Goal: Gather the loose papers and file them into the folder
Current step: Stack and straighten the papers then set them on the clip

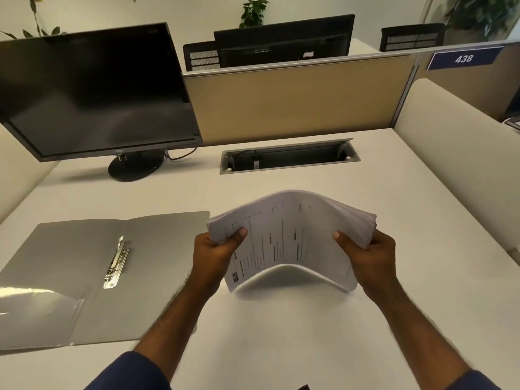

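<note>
The folder (pixel 84 277) lies open and flat on the desk. Directly right of the folder, the paper stack (pixel 287 237) is held clear of the desk, arched upward (light, limp, prone to fanning): judged best gripped at both short edges. Left hand (pixel 216 254) and right hand (pixel 368 257) each clamp one edge, thumbs on top.

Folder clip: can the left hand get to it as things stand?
Probably not yet: the left hand grips the paper stack. The path to the clip on the open folder looks clear.
</note>
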Demonstrator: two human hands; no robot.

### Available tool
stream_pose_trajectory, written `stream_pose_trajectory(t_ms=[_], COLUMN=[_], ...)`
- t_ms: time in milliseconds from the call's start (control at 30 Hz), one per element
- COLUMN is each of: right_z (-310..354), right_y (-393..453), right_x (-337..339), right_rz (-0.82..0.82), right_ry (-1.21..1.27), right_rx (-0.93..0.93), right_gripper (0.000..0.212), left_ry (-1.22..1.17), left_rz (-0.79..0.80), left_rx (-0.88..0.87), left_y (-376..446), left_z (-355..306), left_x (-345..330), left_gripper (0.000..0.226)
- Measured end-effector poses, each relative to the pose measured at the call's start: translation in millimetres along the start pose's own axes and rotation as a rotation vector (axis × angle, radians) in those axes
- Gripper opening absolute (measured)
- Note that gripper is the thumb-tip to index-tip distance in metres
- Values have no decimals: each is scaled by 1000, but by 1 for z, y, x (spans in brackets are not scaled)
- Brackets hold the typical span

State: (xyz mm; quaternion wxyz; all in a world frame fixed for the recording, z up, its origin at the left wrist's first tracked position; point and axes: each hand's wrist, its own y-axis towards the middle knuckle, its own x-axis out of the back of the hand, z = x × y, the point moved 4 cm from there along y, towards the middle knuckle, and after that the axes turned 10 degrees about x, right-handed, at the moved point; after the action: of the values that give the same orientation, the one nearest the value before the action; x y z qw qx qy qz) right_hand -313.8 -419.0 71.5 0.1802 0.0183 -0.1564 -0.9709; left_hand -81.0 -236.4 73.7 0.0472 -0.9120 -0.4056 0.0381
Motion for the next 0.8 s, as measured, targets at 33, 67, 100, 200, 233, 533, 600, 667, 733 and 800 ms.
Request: stream_pose_trajectory(t_ms=[33, 67, 100, 200, 233, 533, 600, 667, 733, 800], right_z=[7, 14, 20, 17, 7, -30, -31, -38, -42, -40], right_y=[-1, -3, -5, -16, -20, -35, -37, -40, -41, -41], right_x=[-2, -4, -5, -10, -11, -7, -9, -13, -12, -10], right_rz=[-24, -46, -64, -78, -68, -115, -75, 17, 25, 2], right_ry=[-4, 0, 9, 14, -7, -101, -166, -231, -249, -249], right_rx=[58, 118, 173, 211, 161, -42, -37, -94, -99, -71], right_gripper=[12, 11, 13, 24, 23, 22, 22, 23, 27, 24], left_ry=[-32, -65, -95, -119, -95, 27, 44, 37, 12, 11], left_rz=[-21, -32, -33, -16, -18, -161, -158, -105, -67, -67], left_rx=[-21, -50, -91, -140, -93, -50, -15, 68, 115, 117], left_y=[0, 0, 0, -3, -4, -14, -13, -14, -15, -11], left_z=[-4, -7, -11, -7, 2, 31, 37, 46, 51, 49], left_x=[-1, -1, 0, 1, -1, -6, -7, -11, -12, -8], left_gripper=[12, 15, 18, 20, 17, 26, 23, 24, 26, 25])
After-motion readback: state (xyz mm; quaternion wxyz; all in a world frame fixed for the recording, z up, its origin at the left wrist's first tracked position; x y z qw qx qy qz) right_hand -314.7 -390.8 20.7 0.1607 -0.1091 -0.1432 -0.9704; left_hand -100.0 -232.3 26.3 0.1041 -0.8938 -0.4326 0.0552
